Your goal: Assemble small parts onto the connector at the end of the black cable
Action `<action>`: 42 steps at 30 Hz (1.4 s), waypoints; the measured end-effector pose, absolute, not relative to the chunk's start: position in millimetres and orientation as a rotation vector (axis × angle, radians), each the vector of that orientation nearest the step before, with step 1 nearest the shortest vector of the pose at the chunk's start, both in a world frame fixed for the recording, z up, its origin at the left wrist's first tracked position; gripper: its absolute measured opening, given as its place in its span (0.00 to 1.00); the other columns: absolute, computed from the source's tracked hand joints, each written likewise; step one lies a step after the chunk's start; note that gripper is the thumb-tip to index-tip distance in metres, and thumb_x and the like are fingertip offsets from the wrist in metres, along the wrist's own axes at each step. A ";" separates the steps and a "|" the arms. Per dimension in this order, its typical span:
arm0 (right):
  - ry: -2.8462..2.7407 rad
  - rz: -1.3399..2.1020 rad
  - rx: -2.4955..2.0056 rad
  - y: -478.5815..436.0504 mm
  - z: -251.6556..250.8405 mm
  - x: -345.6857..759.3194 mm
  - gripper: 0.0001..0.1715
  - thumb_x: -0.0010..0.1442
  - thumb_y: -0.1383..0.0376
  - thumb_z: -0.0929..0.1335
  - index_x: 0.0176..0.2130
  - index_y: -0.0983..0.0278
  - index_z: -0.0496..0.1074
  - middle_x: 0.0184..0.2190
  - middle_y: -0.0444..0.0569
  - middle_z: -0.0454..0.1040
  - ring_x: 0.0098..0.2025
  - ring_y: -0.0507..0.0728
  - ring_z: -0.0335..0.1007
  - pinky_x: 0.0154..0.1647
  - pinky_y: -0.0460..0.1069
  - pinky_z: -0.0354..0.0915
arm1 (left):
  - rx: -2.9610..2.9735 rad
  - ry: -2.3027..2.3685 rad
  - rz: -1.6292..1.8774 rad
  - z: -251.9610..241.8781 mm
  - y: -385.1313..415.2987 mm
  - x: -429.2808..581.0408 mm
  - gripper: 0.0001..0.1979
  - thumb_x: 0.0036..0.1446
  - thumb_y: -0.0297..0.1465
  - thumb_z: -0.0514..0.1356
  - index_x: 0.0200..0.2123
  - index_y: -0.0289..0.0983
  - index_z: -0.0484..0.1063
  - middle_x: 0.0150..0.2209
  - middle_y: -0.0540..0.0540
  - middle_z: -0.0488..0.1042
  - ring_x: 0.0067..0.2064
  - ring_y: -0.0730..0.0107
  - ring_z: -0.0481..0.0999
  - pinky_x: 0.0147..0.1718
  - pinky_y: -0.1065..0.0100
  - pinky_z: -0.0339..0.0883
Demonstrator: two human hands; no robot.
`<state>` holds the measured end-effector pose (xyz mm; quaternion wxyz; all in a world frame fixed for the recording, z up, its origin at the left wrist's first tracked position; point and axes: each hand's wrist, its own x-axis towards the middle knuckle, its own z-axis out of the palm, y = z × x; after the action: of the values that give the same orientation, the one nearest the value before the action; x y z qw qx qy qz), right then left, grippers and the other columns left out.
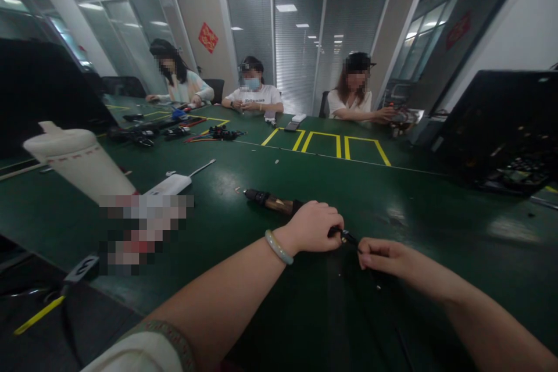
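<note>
My left hand [313, 226] is closed round the middle of a long dark tool [272, 202] that lies on the green table [305, 180]; its brown and black end sticks out to the left of my fist. A pale green bangle sits on that wrist. My right hand [383, 256] pinches the tool's thin dark tip just right of my left hand, fingers pressed together.
A white cup [81, 163] stands at the left, with a white power bank and cable [172, 184] beside it. Three people sit at the far side with dark parts and wires [174, 131] before them. A black open case [501, 128] stands at the right. Yellow tape marks [322, 142] cross the table.
</note>
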<state>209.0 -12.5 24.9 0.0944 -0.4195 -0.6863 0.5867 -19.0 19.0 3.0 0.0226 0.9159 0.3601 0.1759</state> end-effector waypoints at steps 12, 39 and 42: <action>-1.715 1.410 -1.524 3.9 1.7 211.8 0.25 0.57 0.47 0.67 0.43 0.64 0.74 0.35 0.49 0.75 0.28 0.52 0.61 0.26 0.45 0.56 | 2.879 1.121 0.531 0.2 20.2 -17.0 0.07 0.59 0.35 0.57 0.37 0.39 0.73 0.37 0.49 0.74 0.40 0.66 0.72 0.39 0.64 0.60; -1.931 1.131 -1.576 5.1 -5.0 206.8 0.12 0.60 0.57 0.67 0.38 0.64 0.71 0.32 0.45 0.77 0.34 0.54 0.73 0.34 0.47 0.64 | 2.759 1.312 0.587 3.8 24.4 -37.7 0.16 0.57 0.39 0.58 0.47 0.40 0.70 0.43 0.47 0.73 0.46 0.63 0.71 0.49 0.60 0.61; -1.935 1.105 -1.543 5.1 -5.0 207.8 0.12 0.60 0.57 0.67 0.38 0.64 0.71 0.32 0.45 0.77 0.33 0.54 0.72 0.33 0.47 0.63 | 2.768 1.308 0.515 7.6 23.9 -38.8 0.16 0.57 0.40 0.59 0.47 0.40 0.70 0.43 0.47 0.73 0.45 0.63 0.71 0.48 0.61 0.62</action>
<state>207.8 5.1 -5.0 0.2139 -0.5560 -0.6975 0.3983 -38.8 23.9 7.6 0.0185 0.8915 0.4211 0.1658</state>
